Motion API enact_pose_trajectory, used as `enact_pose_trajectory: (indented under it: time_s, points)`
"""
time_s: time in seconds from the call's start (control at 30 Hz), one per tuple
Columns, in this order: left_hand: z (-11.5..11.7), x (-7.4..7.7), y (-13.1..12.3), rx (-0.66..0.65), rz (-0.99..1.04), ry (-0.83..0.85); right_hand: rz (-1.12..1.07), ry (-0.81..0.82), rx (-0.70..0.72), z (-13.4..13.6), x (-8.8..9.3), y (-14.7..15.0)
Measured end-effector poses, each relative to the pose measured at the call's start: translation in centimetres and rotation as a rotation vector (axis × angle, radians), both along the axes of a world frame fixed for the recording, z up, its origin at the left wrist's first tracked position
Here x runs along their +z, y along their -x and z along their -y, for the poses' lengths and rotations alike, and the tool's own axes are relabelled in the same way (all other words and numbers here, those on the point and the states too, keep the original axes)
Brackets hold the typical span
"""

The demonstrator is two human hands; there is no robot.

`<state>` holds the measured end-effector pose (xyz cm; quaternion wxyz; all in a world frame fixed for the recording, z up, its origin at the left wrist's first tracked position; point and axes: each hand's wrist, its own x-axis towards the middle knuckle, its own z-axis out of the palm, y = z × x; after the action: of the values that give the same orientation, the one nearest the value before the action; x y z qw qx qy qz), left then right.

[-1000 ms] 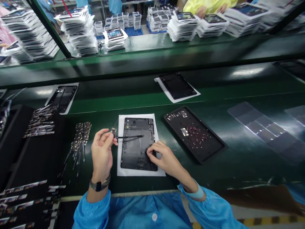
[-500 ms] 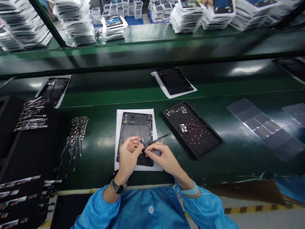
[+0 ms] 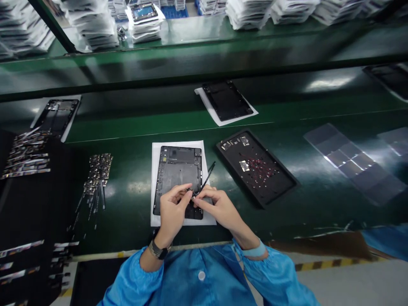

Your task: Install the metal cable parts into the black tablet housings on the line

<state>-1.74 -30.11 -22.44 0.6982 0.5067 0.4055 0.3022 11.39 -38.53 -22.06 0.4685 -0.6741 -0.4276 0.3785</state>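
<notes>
Over the lower part of a black tablet housing (image 3: 180, 170), my two hands meet around a small circuit board (image 3: 190, 191) with a dark flex strip (image 3: 208, 173) slanting up to the right. My left hand (image 3: 174, 208) pinches the board between thumb and fingers. The fingers of my right hand (image 3: 219, 207) are closed at the board's right side, by the base of the strip; they partly hide it. White paper (image 3: 156, 178) lies under the housing.
Right of the housing, a black tray (image 3: 274, 187) holds small boards and tiny red-wired parts. Boards with strips (image 3: 97, 174) are piled at the left. Another housing (image 3: 227, 100) lies farther back. Clear plastic sheets (image 3: 353, 161) are at the right. Paper-interleaved stacks (image 3: 89, 21) line the shelf.
The flex strip has swung to a steeper angle, and the board has tilted between my fingers. The camera view has shifted slightly. Both hands stay together over the housing.
</notes>
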Motion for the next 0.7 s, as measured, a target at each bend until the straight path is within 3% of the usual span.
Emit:
enact_pose_trajectory:
  time_s: [0.27, 0.5, 0.7]
  points:
    - [-0.51, -0.28, 0.49, -0.077, -0.013, -0.044, -0.003, 0.008, 0.016, 0.10, 0.06, -0.10]
    - [0.13, -0.06, 0.25, 0.057, -0.043, -0.047, -0.029, 0.003, -0.021, 0.01, 0.07, 0.12]
    - [0.17, 0.08, 0.33, 0.057, -0.041, -0.083, -0.034, 0.028, -0.023, -0.02, 0.03, 0.14]
